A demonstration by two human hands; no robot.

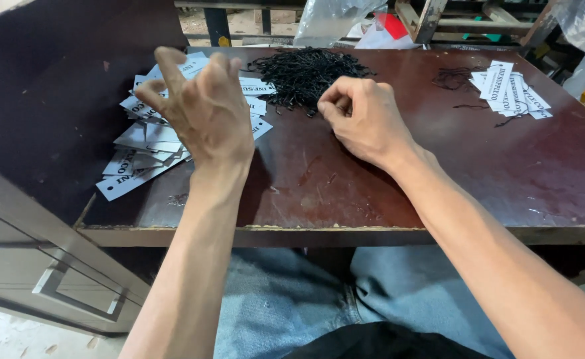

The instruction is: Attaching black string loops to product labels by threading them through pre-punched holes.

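My left hand [202, 110] is raised above a spread of white printed paper tags [147, 143] on the left of the dark brown table [478, 173]; its fingers are curled and apart, with nothing seen in them. My right hand [362, 119] rests on the table with fingers pinched together at the near edge of a pile of thin black strings [305, 73]. Whether a string is between the fingertips is too small to tell.
A second small stack of white tags [513, 90] with a few loose black strings [453, 78] lies at the right back. A grey drawer cabinet [53, 279] stands left of the table. Clear plastic bags [335, 20] and wooden frames sit behind the table.
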